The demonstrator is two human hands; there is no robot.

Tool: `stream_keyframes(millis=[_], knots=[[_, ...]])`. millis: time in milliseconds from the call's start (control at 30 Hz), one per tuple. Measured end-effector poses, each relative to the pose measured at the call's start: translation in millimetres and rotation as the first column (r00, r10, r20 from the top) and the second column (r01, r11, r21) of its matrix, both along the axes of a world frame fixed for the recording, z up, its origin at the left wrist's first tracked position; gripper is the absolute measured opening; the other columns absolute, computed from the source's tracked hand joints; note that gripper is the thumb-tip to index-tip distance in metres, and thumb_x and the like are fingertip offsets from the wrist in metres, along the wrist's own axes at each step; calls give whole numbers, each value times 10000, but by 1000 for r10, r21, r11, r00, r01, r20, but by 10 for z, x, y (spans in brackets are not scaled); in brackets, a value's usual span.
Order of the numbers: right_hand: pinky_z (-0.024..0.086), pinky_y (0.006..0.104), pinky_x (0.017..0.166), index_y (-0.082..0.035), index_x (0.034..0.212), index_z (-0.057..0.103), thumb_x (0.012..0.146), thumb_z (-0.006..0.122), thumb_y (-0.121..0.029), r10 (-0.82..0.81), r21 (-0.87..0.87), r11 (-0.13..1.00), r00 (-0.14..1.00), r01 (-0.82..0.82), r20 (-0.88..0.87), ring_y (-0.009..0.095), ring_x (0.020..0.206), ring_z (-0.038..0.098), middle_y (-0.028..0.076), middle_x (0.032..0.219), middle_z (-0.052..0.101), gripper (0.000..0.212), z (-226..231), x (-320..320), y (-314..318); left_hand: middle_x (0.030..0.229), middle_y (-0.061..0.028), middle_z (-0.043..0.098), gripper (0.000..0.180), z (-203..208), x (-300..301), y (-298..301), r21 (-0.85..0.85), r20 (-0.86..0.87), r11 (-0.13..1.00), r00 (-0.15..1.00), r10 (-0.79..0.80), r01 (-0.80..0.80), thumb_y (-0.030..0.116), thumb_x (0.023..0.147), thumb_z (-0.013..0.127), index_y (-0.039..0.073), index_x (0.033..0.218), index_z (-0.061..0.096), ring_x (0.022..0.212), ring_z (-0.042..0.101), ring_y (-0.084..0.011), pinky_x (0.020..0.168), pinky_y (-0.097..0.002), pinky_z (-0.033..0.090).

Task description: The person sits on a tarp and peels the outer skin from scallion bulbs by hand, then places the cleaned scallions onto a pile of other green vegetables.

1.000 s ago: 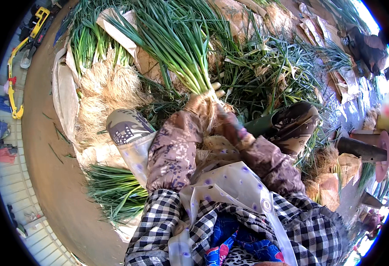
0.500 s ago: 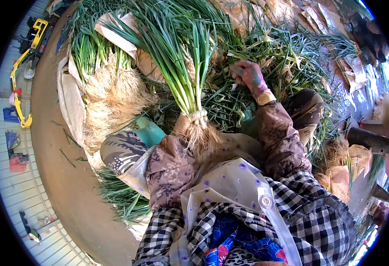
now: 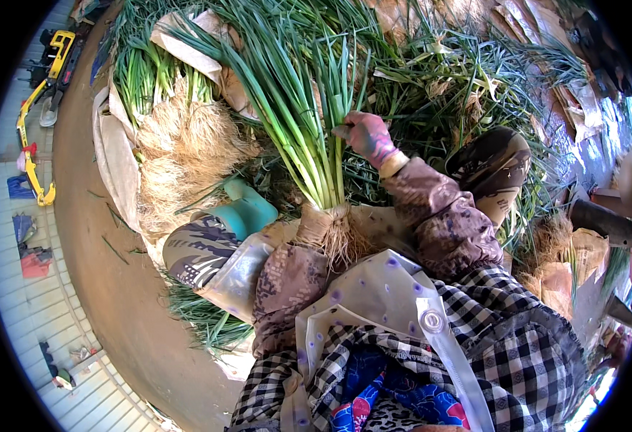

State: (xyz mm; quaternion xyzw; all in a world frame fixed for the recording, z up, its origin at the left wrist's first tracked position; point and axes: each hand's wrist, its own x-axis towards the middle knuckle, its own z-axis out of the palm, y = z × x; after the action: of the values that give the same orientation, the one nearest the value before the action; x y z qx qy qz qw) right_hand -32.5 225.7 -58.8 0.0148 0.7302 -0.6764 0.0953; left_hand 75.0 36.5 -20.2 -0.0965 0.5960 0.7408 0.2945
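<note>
Green onions (image 3: 303, 160) stand at mid-frame, clasped round the base by the left hand (image 3: 317, 226); just above, the right hand (image 3: 369, 137) appears to pinch an outer stalk (image 3: 338, 170). A hard tug could snap it. Loose leaves (image 3: 442, 83) lie upper right.

White glare rims the right; edges curve.

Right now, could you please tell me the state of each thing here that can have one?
Green stalk bunch: held, leaves away from the person, roots toward them.
Left hand: closed around the bunch's base.
Right hand: at the stalks, grip unclear.
Rooted bunches at left: lying, roots toward the person.
Loose leaves: heaped, tangled.
Spotted apron: worn, creased.
</note>
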Motion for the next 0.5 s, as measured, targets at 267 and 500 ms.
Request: stream_keyframes(millis=[267,500], knots=[[430,332,443,-135,752,495,688,622,-115,46,662,662,862,352,-504,259,542,548,69,670,533,143,257,253,-219,772,-42,613,310,-52,50,114,-90,-5,993,997,79,-79,1,632,728,3,903,578,607,559,-120,524,-256,465],[401,273,432,-84,685,500,696,644,-117,-152,227,941,914,249,-375,163,475,492,45,589,515,149,456,248,-343,740,-59,608,253,-640,75,-31,-33,-192,988,969,-156,152,-12,672,699,4,893,577,527,554,-130,447,-259,445]])
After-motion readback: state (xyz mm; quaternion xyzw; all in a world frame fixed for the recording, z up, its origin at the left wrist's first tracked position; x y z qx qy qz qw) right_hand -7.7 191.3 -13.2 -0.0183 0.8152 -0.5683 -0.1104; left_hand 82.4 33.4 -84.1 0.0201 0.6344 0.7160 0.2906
